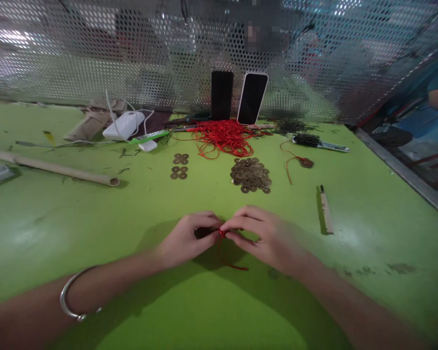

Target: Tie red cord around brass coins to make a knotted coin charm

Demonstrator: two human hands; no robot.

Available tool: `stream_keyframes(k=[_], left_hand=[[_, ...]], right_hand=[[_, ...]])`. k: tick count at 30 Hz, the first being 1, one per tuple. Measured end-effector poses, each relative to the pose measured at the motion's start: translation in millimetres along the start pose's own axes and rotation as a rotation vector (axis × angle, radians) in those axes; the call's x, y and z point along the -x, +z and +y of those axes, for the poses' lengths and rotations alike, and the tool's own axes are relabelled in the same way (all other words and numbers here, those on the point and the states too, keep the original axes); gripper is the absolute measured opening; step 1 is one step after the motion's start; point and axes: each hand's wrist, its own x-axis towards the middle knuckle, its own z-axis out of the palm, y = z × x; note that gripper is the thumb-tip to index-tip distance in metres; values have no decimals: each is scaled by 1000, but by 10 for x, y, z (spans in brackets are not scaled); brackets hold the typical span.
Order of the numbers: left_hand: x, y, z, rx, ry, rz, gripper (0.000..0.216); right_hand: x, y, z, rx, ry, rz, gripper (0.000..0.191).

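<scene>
My left hand and my right hand meet at the middle of the green table. Both pinch a red cord, whose small knotted part sits between the fingertips. One loose end of the cord hangs down onto the tabletop. Whether a coin is also between my fingers is hidden. Beyond my hands lies a heap of brown holed coins. To its left, several more coins are laid flat in two small groups. A tangle of red cords lies behind them.
Two phones lean on the perforated metal screen. At right are a hairbrush, a coin bundle with red cord and a pen-like tool. A bamboo tube and white charger lie left.
</scene>
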Motion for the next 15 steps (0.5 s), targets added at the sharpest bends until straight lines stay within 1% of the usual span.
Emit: stream_keyframes(k=[3,7,9,13,15], left_hand=[[3,2,-6,-10,1,-1,18],[3,11,-21,-23,12,-5,18],[0,16,-26,-23,13,-1,16],[-3,25,-20,-41,6,-10,17],[-1,26,-15,-54,7,-12,18]], right_hand=[[-4,-8,0,4,6,-22,10],[-5,-28,-20,45,19,-108,7],[-6,-29,-38,74,42,-128,7],[-9,12,-57,108,133,-119,8],[-9,46,-51,103,154,-103,7]])
